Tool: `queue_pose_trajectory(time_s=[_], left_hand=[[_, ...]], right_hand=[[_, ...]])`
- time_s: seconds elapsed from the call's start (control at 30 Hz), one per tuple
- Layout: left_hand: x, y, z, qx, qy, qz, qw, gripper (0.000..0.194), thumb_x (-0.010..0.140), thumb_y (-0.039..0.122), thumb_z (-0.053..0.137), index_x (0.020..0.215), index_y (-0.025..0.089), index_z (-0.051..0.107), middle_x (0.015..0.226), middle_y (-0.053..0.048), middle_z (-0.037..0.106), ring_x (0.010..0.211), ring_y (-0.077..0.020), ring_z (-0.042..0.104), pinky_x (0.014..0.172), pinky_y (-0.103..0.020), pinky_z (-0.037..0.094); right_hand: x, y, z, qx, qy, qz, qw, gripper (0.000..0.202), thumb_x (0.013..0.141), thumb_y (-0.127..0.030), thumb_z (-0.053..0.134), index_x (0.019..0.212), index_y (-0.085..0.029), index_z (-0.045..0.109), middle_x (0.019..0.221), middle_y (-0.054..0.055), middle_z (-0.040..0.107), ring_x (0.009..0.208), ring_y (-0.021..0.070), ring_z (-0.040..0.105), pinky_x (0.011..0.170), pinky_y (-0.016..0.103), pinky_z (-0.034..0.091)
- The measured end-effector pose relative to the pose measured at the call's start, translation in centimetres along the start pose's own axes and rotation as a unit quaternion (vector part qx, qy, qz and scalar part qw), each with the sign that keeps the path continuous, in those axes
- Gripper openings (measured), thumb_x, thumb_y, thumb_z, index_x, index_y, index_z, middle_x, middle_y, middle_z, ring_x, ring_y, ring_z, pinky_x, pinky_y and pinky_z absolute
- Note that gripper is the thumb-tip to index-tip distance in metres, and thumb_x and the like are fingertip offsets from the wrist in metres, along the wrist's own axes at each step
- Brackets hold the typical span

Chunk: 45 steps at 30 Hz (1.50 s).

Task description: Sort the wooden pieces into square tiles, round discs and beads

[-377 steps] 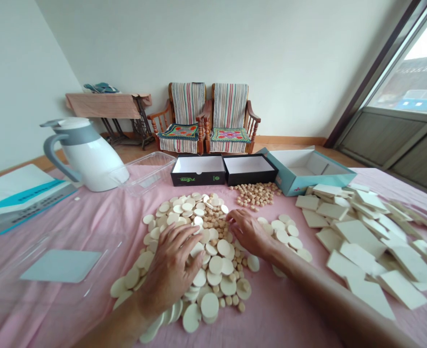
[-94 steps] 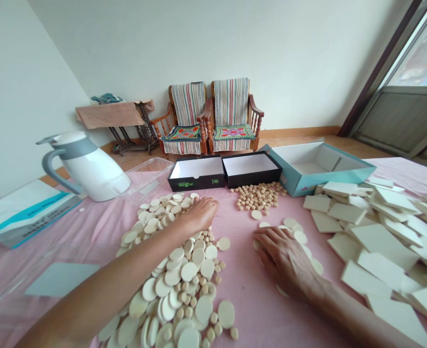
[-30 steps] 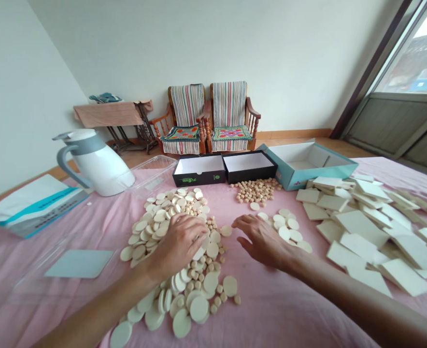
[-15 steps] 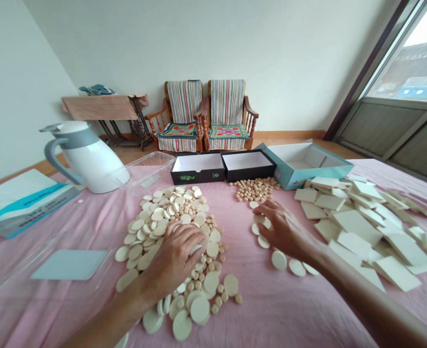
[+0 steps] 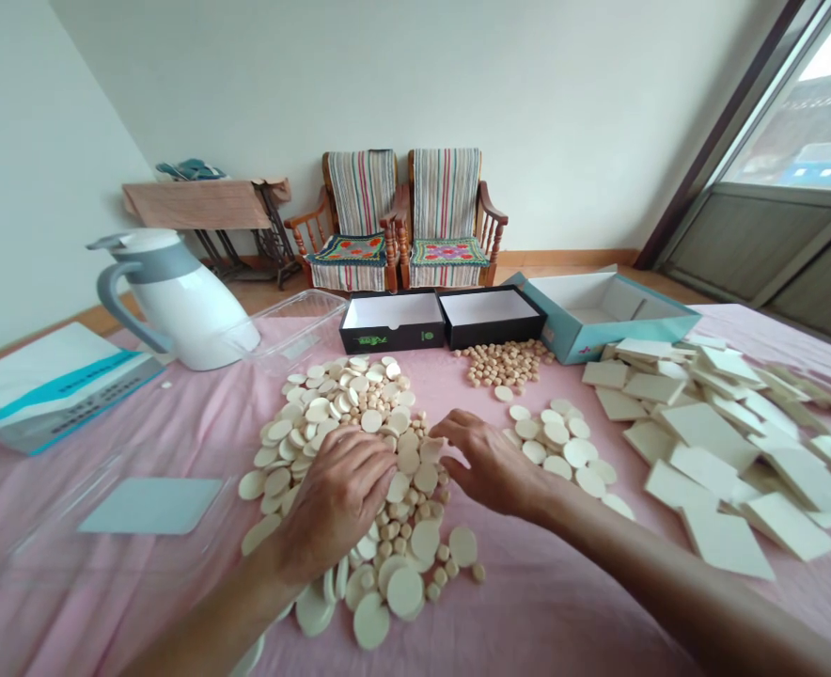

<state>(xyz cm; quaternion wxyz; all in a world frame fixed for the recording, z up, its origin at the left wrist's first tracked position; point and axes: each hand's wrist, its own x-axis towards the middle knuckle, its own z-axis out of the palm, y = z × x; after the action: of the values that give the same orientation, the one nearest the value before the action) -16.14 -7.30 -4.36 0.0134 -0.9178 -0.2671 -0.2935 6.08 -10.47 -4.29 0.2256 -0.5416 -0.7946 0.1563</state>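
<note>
Head view: both hands, left point(image 5: 341, 494) and right point(image 5: 490, 465), rest loosely spread fingers on the disc pile point(image 5: 349, 423), gripping nothing.

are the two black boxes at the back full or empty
Empty. Both black boxes sit open-topped, showing only bare white insides; the small round pieces lie on the pink cloth in front of them, not inside.

Two bare forearms are seen, each ending in a hand. No sleeve is worn on either arm as far as the picture's lower edge. The left hand point(image 5: 337, 494) and the right hand point(image 5: 490, 463) are uncovered, without glove, ring, watch or bracelet. The fingernails are kept short. Nothing else of the body is shown.
</note>
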Motion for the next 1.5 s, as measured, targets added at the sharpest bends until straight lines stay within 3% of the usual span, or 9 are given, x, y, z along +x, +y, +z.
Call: queue_pose_trajectory(time_s=[0.23,0.4,0.53,0.63,0.87,1.03,1.17,1.4,1.5], left_hand=[[-0.5,-0.3,0.2,-0.014,-0.017,-0.009,1.0,0.016,0.088,0.014,0.051,0.093,0.019,0.066,0.093,-0.005,0.069,0.092,-0.0181,0.061,0.093,-0.04,0.044],[-0.6,-0.4,0.2,-0.021,-0.027,-0.015,0.999,0.015,0.089,0.015,0.051,0.093,0.019,0.065,0.096,-0.005,0.068,0.095,-0.0187,0.06,0.094,-0.041,0.043],[-0.6,-0.4,0.2,-0.023,-0.024,-0.018,0.999,0.015,0.089,0.016,0.051,0.093,0.019,0.065,0.095,-0.004,0.068,0.094,-0.0176,0.06,0.096,-0.041,0.042],[-0.5,-0.4,0.3,-0.024,-0.026,-0.018,0.999,0.015,0.089,0.016,0.051,0.094,0.019,0.065,0.095,-0.004,0.068,0.094,-0.0178,0.059,0.097,-0.041,0.041],[-0.5,-0.4,0.2,-0.029,-0.022,-0.015,0.999,0.014,0.088,0.015,0.052,0.091,0.019,0.065,0.096,-0.003,0.068,0.093,-0.0173,0.059,0.095,-0.04,0.041],[-0.4,-0.3,0.1,-0.03,-0.019,-0.014,0.999,0.015,0.088,0.014,0.052,0.091,0.02,0.065,0.095,-0.004,0.068,0.092,-0.0175,0.059,0.097,-0.042,0.04],[-0.5,-0.4,0.1,-0.03,-0.018,-0.014,0.999,0.015,0.088,0.014,0.051,0.09,0.02,0.065,0.095,-0.003,0.068,0.092,-0.0174,0.06,0.099,-0.043,0.039],[-0.6,-0.4,0.2,-0.027,-0.018,-0.025,0.999,0.016,0.089,0.015,0.05,0.091,0.021,0.065,0.094,-0.002,0.068,0.092,-0.0162,0.061,0.103,-0.044,0.037],[-0.6,-0.4,0.2,-0.032,-0.022,-0.028,0.999,0.016,0.089,0.015,0.05,0.091,0.021,0.064,0.095,-0.002,0.068,0.093,-0.016,0.061,0.103,-0.045,0.036]], right_hand=[[1.1,-0.3,1.8,0.044,0.008,0.037,0.998,0.01,0.082,-0.011,0.05,0.085,-0.016,0.058,0.086,0.004,0.059,0.07,0.0112,0.053,0.064,0.023,0.039],[-0.4,1.4,-2.0,0.032,0.016,0.069,0.997,0.015,0.084,-0.019,0.05,0.084,-0.018,0.065,0.08,0.003,0.062,0.067,0.0113,0.054,0.06,0.022,0.037],[-2.8,4.1,-5.6,-0.062,-0.037,0.114,0.991,0.017,0.08,-0.018,0.051,0.075,-0.02,0.068,0.071,0.002,0.063,0.064,0.0129,0.054,0.06,0.024,0.036],[-3.7,5.1,-6.4,-0.104,-0.044,0.131,0.985,0.02,0.082,-0.019,0.049,0.077,-0.018,0.068,0.073,0.005,0.064,0.066,0.0147,0.055,0.063,0.026,0.037],[-0.6,1.5,-2.1,-0.029,-0.028,0.038,0.998,0.023,0.081,-0.012,0.051,0.099,-0.017,0.064,0.096,0.007,0.063,0.076,0.0136,0.059,0.069,0.025,0.04],[0.9,0.6,0.9,-0.037,-0.043,0.013,0.998,0.017,0.082,-0.007,0.046,0.089,-0.014,0.06,0.089,0.008,0.061,0.079,0.0145,0.057,0.066,0.024,0.039],[1.9,2.8,0.3,-0.045,-0.012,0.027,0.999,0.02,0.076,-0.003,0.046,0.087,-0.015,0.059,0.086,0.006,0.06,0.072,0.0124,0.054,0.065,0.022,0.038],[4.1,9.1,-4.6,-0.165,0.134,0.135,0.968,0.021,0.081,-0.011,0.044,0.091,-0.015,0.063,0.091,0.008,0.06,0.079,0.0155,0.055,0.067,0.024,0.037],[3.4,9.8,-5.3,-0.204,0.09,0.174,0.959,0.019,0.083,-0.016,0.044,0.079,-0.016,0.063,0.082,0.008,0.062,0.076,0.0165,0.056,0.064,0.025,0.035]])
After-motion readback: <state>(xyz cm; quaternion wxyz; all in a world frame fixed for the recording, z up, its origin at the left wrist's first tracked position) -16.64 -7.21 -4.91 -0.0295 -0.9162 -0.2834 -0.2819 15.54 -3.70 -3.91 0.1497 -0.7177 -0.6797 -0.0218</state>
